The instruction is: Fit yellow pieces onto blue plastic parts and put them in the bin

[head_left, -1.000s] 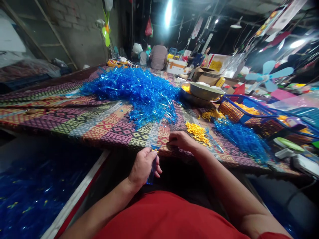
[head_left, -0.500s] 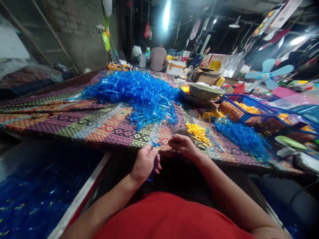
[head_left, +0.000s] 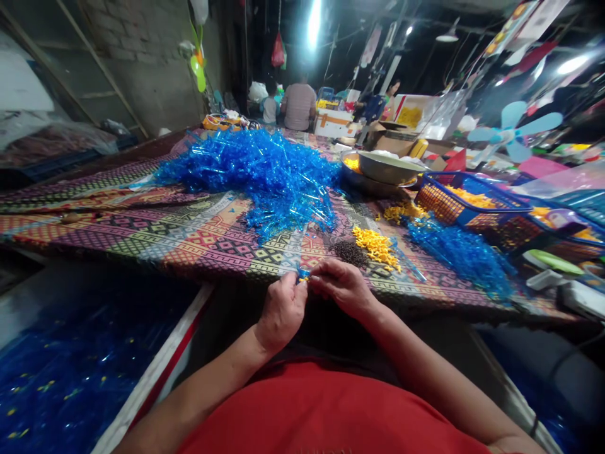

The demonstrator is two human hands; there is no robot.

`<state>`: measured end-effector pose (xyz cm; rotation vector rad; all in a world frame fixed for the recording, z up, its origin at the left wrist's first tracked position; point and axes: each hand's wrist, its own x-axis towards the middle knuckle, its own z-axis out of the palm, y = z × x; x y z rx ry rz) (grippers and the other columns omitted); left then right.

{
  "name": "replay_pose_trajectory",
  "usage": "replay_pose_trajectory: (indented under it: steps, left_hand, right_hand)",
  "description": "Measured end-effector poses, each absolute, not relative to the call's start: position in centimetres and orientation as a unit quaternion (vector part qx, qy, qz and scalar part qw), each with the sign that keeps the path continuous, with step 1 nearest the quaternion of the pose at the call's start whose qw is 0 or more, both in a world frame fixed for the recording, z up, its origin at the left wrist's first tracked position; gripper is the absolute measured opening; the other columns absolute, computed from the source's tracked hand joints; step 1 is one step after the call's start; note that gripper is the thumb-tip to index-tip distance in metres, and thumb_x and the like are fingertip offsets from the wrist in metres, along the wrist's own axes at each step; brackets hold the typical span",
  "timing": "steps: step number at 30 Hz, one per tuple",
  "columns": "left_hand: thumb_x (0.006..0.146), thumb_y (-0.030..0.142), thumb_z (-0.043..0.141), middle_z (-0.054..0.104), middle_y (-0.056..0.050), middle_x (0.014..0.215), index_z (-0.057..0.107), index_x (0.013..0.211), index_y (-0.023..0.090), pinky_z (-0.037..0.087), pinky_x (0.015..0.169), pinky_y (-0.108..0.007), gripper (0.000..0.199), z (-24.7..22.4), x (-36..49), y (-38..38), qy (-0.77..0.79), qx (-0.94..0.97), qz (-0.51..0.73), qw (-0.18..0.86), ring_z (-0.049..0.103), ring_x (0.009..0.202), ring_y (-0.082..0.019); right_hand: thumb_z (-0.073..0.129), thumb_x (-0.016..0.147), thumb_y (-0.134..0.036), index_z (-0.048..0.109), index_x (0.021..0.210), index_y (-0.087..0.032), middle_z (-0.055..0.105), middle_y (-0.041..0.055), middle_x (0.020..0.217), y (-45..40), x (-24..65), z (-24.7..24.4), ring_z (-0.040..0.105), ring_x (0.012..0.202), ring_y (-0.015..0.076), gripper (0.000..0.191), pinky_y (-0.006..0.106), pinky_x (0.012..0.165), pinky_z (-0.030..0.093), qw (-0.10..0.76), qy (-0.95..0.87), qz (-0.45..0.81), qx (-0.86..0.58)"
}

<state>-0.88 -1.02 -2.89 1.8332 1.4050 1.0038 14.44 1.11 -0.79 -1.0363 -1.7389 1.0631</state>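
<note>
Just off the table's front edge, my left hand (head_left: 283, 310) is closed round a small bundle of blue plastic pieces (head_left: 303, 273) with yellow tips. My right hand (head_left: 341, 285) has its fingers pinched together at the yellow ends; whatever lies between the fingertips is too small to make out. Beyond my right hand lie a pile of yellow pieces (head_left: 377, 247) and a heap of tiny dark pieces (head_left: 350, 252). A large heap of blue clear sticks (head_left: 265, 170) covers the middle of the patterned cloth (head_left: 189, 236).
On the right are more blue sticks (head_left: 460, 258), a blue basket (head_left: 472, 211) of yellow pieces, stacked metal bowls (head_left: 390, 169) and a fan (head_left: 513, 132). Blue items fill a bin (head_left: 165, 353) at lower left. People sit in the background.
My right hand has moved left from beside the dark heap to the bundle's tips. My left hand has shifted slightly right and turned, hiding the bundle's lower part.
</note>
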Motion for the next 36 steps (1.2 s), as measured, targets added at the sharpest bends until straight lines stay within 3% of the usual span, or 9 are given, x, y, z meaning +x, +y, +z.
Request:
replay_pose_trajectory:
  steps: [4, 9, 20, 28, 32, 36]
  left_hand:
    - [0.087, 0.026, 0.036, 0.052, -0.001, 0.056, 0.043, 0.071, 0.02, 0.035, 0.053, -0.026, 0.019, -3.0, -0.9, -1.1, 0.519, 0.728, 0.379, 0.239, 0.052, 0.053, -0.015]
    - [0.087, 0.026, 0.035, 0.053, 0.0, 0.054, 0.043, 0.071, 0.02, 0.035, 0.047, -0.023, 0.02, -2.6, -1.3, -1.3, 0.497, 0.707, 0.37, 0.341, 0.05, 0.046, -0.012]
    - [0.085, 0.034, 0.039, 0.051, 0.005, 0.049, 0.047, 0.075, 0.018, 0.039, 0.032, -0.019, 0.021, -1.9, -2.2, -1.3, 0.388, 0.575, 0.331, 0.64, 0.049, 0.036, -0.01]
    - [0.083, 0.032, 0.043, 0.05, 0.005, 0.049, 0.047, 0.07, 0.017, 0.039, 0.032, -0.018, 0.02, -1.5, -2.0, -1.1, 0.376, 0.539, 0.345, 0.67, 0.051, 0.036, -0.01]
    - [0.08, 0.025, 0.043, 0.054, 0.003, 0.049, 0.049, 0.072, 0.016, 0.042, 0.035, -0.019, 0.013, -1.6, -1.7, -0.8, 0.382, 0.528, 0.344, 0.676, 0.052, 0.036, -0.01]
    - [0.078, 0.022, 0.04, 0.053, 0.002, 0.043, 0.05, 0.073, 0.016, 0.032, 0.028, -0.017, 0.012, -2.1, -1.5, -0.6, 0.392, 0.498, 0.318, 0.705, 0.046, 0.028, -0.01]
  right_hand:
    - [0.062, 0.079, -0.027, 0.061, 0.075, -0.017, 0.058, 0.0004, 0.063, 1.1, 14.4, -1.0, 0.054, 0.056, 0.0114, 0.01, 0.023, 0.052, 0.046, 0.446, -0.741, 0.305, -0.4]
    - [0.059, 0.082, -0.018, 0.064, 0.076, -0.017, 0.058, 0.0052, 0.078, 1.4, 14.6, -0.6, 0.057, 0.073, 0.0141, 0.008, 0.026, 0.065, 0.048, 0.462, -0.804, 0.18, -0.327]
    - [0.052, 0.086, -0.016, 0.062, 0.089, -0.016, 0.059, 0.0075, 0.083, 2.1, 16.0, -0.1, 0.058, 0.077, 0.0137, 0.009, 0.024, 0.067, 0.049, 0.366, -0.888, 0.143, -0.239]
    - [0.048, 0.088, -0.016, 0.059, 0.096, -0.018, 0.061, 0.0084, 0.085, 1.3, 16.2, -1.0, 0.059, 0.074, 0.0139, 0.014, 0.025, 0.063, 0.049, 0.386, -0.88, 0.087, -0.264]
    - [0.046, 0.088, -0.015, 0.059, 0.092, -0.015, 0.06, 0.0095, 0.083, 1.4, 15.9, -0.9, 0.057, 0.075, 0.0146, 0.014, 0.025, 0.062, 0.048, 0.362, -0.883, 0.095, -0.284]
    - [0.048, 0.088, -0.015, 0.059, 0.09, -0.016, 0.06, 0.0084, 0.084, 1.5, 15.8, -0.9, 0.057, 0.075, 0.0139, 0.012, 0.025, 0.064, 0.048, 0.375, -0.869, 0.111, -0.302]
